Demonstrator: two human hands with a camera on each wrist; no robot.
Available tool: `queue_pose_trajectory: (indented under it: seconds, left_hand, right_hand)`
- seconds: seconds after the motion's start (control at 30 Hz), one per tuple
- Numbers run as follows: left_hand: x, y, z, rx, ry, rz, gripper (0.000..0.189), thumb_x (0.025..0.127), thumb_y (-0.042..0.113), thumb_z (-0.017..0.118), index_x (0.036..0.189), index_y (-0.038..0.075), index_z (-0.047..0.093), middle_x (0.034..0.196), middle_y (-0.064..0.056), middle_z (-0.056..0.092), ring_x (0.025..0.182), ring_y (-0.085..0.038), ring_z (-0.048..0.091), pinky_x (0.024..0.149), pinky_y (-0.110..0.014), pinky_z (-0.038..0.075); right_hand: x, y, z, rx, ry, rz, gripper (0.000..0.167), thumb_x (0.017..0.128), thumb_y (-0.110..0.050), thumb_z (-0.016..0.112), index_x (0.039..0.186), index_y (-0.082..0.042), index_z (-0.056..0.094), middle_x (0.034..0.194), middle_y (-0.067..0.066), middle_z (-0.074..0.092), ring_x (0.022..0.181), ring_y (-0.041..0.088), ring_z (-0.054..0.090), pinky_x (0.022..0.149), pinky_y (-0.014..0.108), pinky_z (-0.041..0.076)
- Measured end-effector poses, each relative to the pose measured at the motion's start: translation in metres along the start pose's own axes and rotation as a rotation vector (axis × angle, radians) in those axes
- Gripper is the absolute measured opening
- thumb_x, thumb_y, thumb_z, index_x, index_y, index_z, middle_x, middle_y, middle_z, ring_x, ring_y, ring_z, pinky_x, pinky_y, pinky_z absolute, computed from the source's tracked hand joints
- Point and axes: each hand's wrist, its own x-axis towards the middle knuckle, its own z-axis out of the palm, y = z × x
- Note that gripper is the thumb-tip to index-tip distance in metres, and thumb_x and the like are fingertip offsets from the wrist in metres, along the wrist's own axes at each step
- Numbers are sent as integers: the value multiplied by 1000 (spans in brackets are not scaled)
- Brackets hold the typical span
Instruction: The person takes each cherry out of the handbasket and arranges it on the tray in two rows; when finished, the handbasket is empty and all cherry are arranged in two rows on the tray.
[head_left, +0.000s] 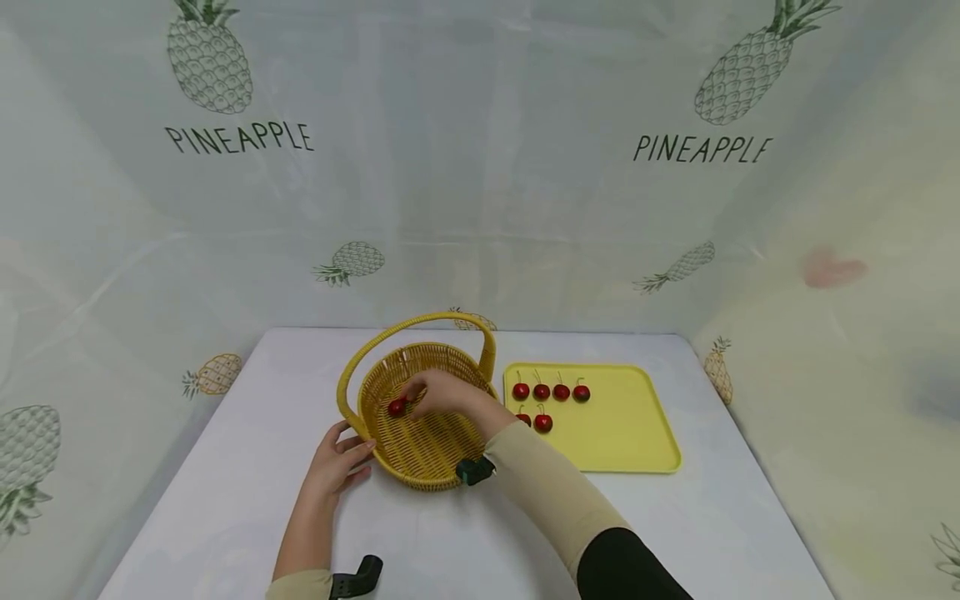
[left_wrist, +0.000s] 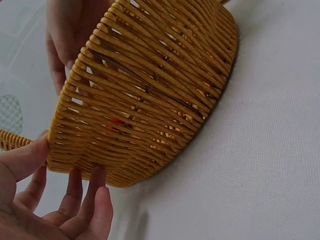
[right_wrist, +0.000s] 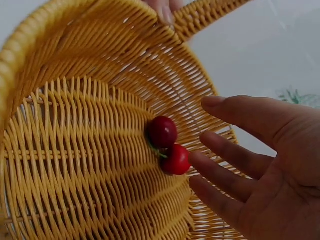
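A yellow wicker basket [head_left: 427, 462] with an arched handle [head_left: 412, 321] stands on the table. My left hand [head_left: 341, 462] grips its left rim near the handle's base; in the left wrist view the thumb [left_wrist: 30, 157] lies at the rim, the other fingers against the outer weave. My right hand [head_left: 442, 393] reaches inside over the basket. In the right wrist view its fingers are spread and hold nothing, fingertips right beside a bright red cherry [right_wrist: 176, 160]. A darker cherry [right_wrist: 162, 132] touches that one, both against the basket's inner side.
Right of the basket lies a yellow tray [head_left: 622, 433] with several stemmed cherries in two rows, including this front one [head_left: 543, 422]. The right forearm crosses the tray's left front corner. A pineapple-printed sheet [head_left: 480, 208] hangs behind the white table [head_left: 720, 517].
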Motion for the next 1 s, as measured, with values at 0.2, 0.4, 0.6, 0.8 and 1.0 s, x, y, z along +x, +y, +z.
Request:
queue_pose_trajectory:
  seconds: [0.2,0.4,0.6,0.8,1.0]
  left_hand:
    - [1,-2,-1,-1,3,5,65,95,10,65,149,9,29,134,-27,48,89,-18,65,77,-39,54]
    - [1,-3,-1,-2,4,9,67,94,13,67,149,9,29,134,-27,48,91,-19,65,77,-40,54]
    - [1,-2,0,-12,10,7,66,93,13,67,148,11,31,132,-25,50,91,-19,65,76,-38,54]
    - [1,-2,1,-16,19,6,65,93,11,67,148,12,32,132,-24,50,90,-18,65,76,-38,53]
    - [0,-2,0,-16,20,9,64,94,10,65,148,11,31,133,-25,50,90,-18,65,77,-39,53]
  right_hand:
    - [11,0,4,-6,-52,20,43,86,-7,75,127,-8,64,119,3,64,106,14,58,86,28,48]
    - [22,3,9,10,-85,26,47,85,-7,75,130,-9,62,124,3,63,106,13,57,89,28,47]
    - [31,8,16,-8,-112,36,49,84,-7,77,131,-9,62,125,6,63,104,12,57,89,26,46]
    - [35,8,18,-32,-130,35,49,83,-7,77,130,-10,63,123,5,63,104,12,56,89,26,45]
    - [36,7,20,-55,-139,42,49,83,-8,77,130,-11,63,118,1,64,100,9,56,89,25,46]
